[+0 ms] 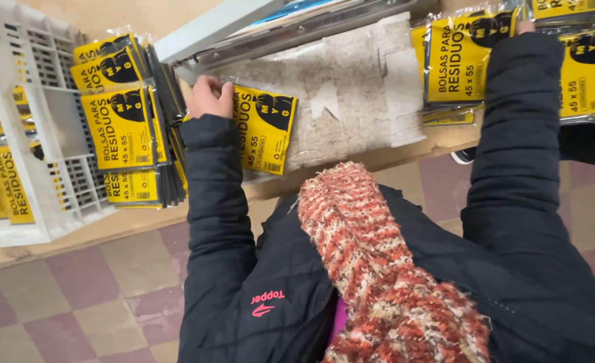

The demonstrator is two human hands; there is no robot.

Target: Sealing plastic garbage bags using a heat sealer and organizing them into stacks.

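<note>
The left hand (210, 97) grips the top edge of a yellow packet (264, 128) with black print, its fingers curled over the packet's upper left corner. The packet lies flat on the worn grey pad (351, 94) that covers the middle of the wooden table (143, 225), at the pad's left end and tilted a little clockwise. Just left of the pad, beside the hand, stands a row of the same yellow packets (119, 128) packed on edge (each one sealed in clear film), and left of that row sits a white plastic crate (42, 114) with more yellow packets showing through and around its slats.

The right hand (526, 27) is almost wholly hidden behind its dark quilted sleeve (519, 134); only a small bit of skin shows at the cuff, so whether it is clenched or loose cannot be told. It reaches to a stack of yellow packets (462, 57) at the pad's right end, and further packets (586, 74) lie right of the sleeve.

A metal bar (297, 30) runs slantwise along the pad's far edge. Near the table's front edge, below the pad, hangs a knitted orange and cream scarf (378, 269) over the black jacket (243, 296), above a floor of pink and tan checked tiles (75, 302).
</note>
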